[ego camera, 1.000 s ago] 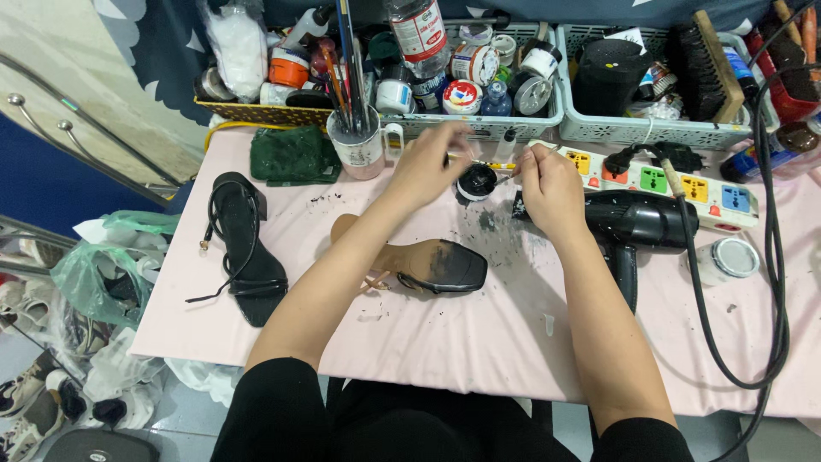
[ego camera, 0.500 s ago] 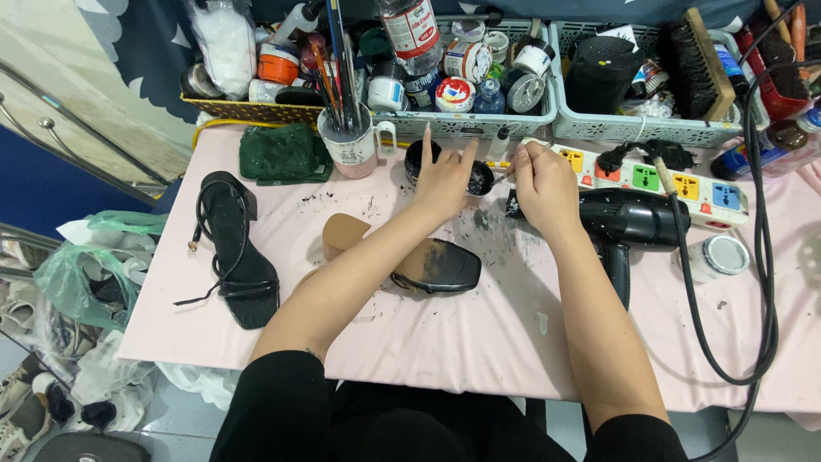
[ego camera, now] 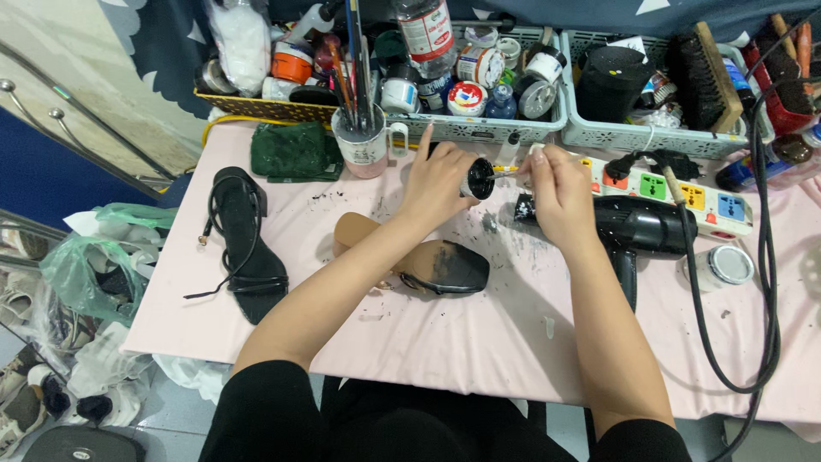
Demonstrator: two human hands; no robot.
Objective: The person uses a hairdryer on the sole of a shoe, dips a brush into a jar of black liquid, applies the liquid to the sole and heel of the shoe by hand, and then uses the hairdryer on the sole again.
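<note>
While the left hand [ego camera: 440,180] grips a small dark jar [ego camera: 477,178] tilted at centre top of the frame, contents could drip onto the pink table [ego camera: 445,342], already speckled black. Hair dryer [ego camera: 637,229] and power strip [ego camera: 676,184], right of centre, sit just beside: spill risk there. Shoe [ego camera: 428,261], lower centre, lies under the forearm; a brush would smear it. Right hand [ego camera: 560,192] pinches a thin stick [ego camera: 513,168] at the jar mouth; it could flick.

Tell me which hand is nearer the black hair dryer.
Right. The right hand hovers just above and left of the black hair dryer, next to its nozzle end. The left hand, holding a small dark jar, is farther left.
</note>
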